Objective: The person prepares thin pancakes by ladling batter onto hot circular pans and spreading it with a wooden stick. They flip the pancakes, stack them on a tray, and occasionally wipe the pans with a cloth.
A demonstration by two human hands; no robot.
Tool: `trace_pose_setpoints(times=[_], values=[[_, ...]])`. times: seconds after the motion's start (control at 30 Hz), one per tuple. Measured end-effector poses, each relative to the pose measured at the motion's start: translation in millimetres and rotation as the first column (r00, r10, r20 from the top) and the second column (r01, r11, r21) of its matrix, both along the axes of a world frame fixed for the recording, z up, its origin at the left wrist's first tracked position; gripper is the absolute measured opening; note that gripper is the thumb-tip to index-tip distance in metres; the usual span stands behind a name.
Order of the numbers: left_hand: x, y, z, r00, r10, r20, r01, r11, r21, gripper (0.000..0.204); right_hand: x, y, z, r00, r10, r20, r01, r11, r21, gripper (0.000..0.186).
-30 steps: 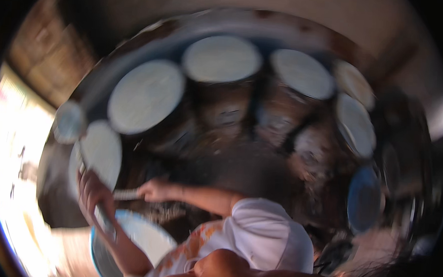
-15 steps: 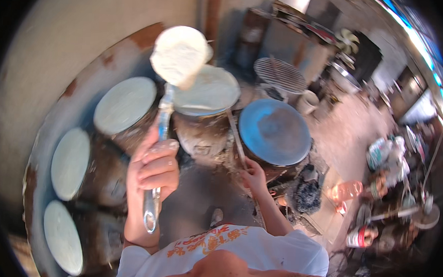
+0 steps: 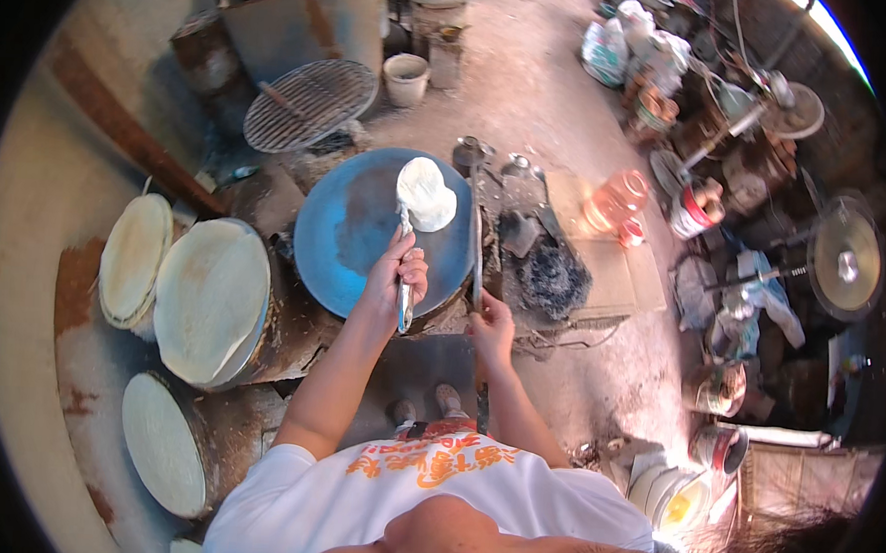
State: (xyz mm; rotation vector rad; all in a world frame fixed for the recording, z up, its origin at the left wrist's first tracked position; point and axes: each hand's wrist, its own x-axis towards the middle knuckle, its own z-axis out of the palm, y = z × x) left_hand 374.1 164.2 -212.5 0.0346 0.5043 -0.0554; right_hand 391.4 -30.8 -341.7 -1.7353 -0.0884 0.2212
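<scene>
My left hand [image 3: 399, 272] is wrapped round the handle of a metal ladle [image 3: 404, 309], whose head is covered in thick white batter [image 3: 427, 194]. The ladle's head is over a round blue-grey griddle [image 3: 338, 266]. A second lobe of white shows beside the head; whether it lies on the griddle or hangs from the ladle I cannot tell. Along the griddle's right edge runs a long thin wooden stick [image 3: 479, 248], its near end pinched in my right hand [image 3: 492, 327].
Pale flatbreads lie on round griddles to the left: a large one [image 3: 211, 299], a smaller one [image 3: 135, 260] and one nearer me [image 3: 162, 444]. Beyond stands a round wire rack [image 3: 312, 104] and a bucket [image 3: 406, 78]. Black charcoal-like lumps [image 3: 553, 277] and a pink bottle [image 3: 617, 199] sit right.
My view has swung right. My left hand has carried the ladle from beside the flatbread-covered griddles to over the blue-grey one. My right hand still grips the stick.
</scene>
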Motion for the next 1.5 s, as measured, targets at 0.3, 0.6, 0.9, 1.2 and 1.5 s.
trace_pose_setpoints(times=[0.3,0.6,0.9,1.2,1.5], values=[[32.9,48.5,-50.0,0.950,-0.106,-0.295,0.196,-0.535,0.822,0.059,-8.6,47.6,39.8,0.907,-0.022,0.421,0.130,0.964,-0.232,0.044],[38.2,120.0,-49.0,0.913,0.132,-0.387,0.308,-0.843,0.440,0.054,-25.9,57.4,44.1,0.899,0.127,0.419,0.104,0.867,-0.487,0.044],[7.4,127.0,-47.2,0.947,0.134,-0.290,0.319,-0.450,0.834,0.053,1.6,50.0,46.9,0.848,0.214,0.484,0.091,0.843,-0.531,0.043],[-42.0,129.7,-1.7,0.987,0.115,-0.109,0.003,0.675,0.738,0.056,35.9,66.2,51.6,0.788,0.303,0.536,0.023,0.855,-0.518,0.026],[-78.2,111.5,9.8,0.941,0.282,0.185,-0.304,0.947,0.105,0.021,86.0,61.6,63.6,0.737,0.448,0.505,-0.048,0.780,-0.623,0.028]])
